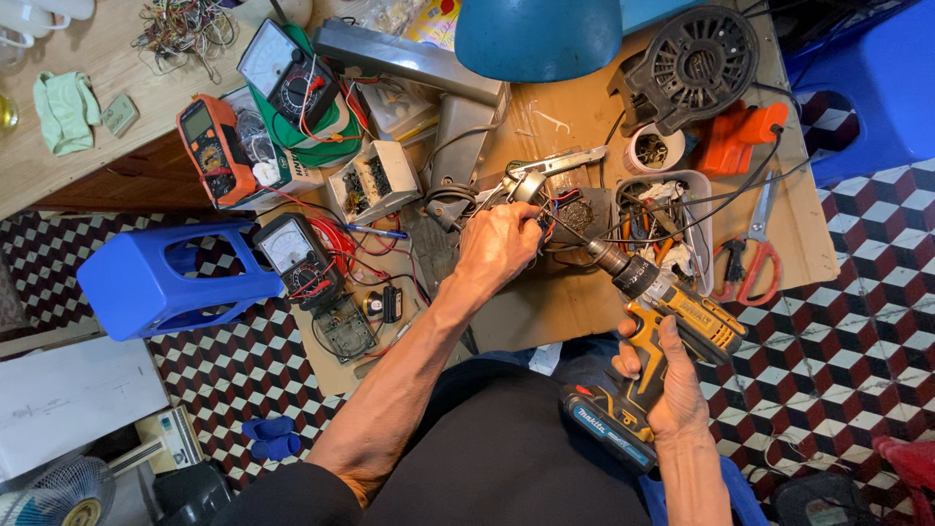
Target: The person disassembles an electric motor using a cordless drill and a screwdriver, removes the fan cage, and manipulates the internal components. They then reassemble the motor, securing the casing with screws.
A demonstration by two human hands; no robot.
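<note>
Cluttered cardboard [584, 302] covered the checkered floor; the left hand [499, 245] clamped a small motor part [531, 185] steady while the right hand [672, 385] gripped a yellow cordless drill [662, 302], its bit aimed just beside those fingers.

Two bare forearms, uncovered from above the elbow down to the wrists. Left hand [499, 248] and right hand [672, 385] without gloves, rings, watch or bands. Dark, near-black garment over the torso and lap, plain and unmarked, its short sleeve ending at the left upper arm. Strip of blue fabric showing beside the right forearm, along the lower edge of view.
</note>
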